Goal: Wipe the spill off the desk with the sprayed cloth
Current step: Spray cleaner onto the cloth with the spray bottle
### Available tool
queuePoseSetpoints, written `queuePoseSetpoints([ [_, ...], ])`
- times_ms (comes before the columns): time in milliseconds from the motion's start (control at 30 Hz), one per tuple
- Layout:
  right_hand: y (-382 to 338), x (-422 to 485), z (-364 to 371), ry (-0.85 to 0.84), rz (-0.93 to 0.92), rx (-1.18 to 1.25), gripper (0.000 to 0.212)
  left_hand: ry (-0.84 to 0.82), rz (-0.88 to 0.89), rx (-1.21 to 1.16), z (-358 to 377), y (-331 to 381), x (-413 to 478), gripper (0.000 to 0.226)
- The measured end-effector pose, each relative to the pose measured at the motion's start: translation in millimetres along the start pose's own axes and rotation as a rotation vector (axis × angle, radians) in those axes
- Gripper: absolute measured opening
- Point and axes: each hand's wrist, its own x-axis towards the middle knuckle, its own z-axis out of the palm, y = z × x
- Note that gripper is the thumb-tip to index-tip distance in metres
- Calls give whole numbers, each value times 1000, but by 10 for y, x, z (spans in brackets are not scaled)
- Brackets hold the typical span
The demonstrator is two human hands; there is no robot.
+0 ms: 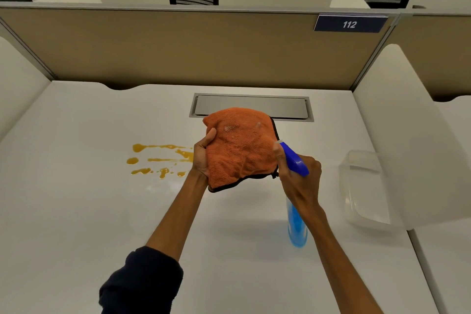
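Spill (160, 160), orange and broken into streaks and drops, lies on the desk (76, 211) left of centre, untouched as far as I can see; its right end runs behind my left hand (202, 158). That hand grips the cloth (242, 148), thumb pressed on the near face and fingers hidden behind, and holds it up off the desk with its face toward me. My right hand (300, 178) is wrapped round the neck of the bottle (297, 224), forefinger near the trigger, the blue nozzle almost against the cloth's right edge. A small wet patch shows near the top of the cloth, and a faint blur beside it may be mist.

I judge I'm in the spraying step, with no wiping begun. Next I'd need to set the bottle down or at least draw it clear, then lower the cloth wet-face down onto the spill. I'd start at the far left drops and pull toward the middle, so the liquid gathers instead of spreading.

Room is good. The desk is bare to the left and in front of the spill, and the near half is open. The partition (178, 53) closes the far side, well beyond the spill. A recessed tray (293, 107) sits just behind the cloth, and I'd keep liquid out of its rim. A clear tub (364, 186) stands to the right near the desk's edge, well apart from the spill, and there is free desk beside it for the bottle.
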Motion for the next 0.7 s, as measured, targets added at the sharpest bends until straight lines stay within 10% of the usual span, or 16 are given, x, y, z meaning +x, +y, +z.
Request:
queuePoseSetpoints([
  [233,-38,-108,103,-68,-69,86,49,5,-7,12,46,33,0,98],
  [700,81,-181,40,-9,-99,57,46,-83,0,-40,-39,34,15,57],
])
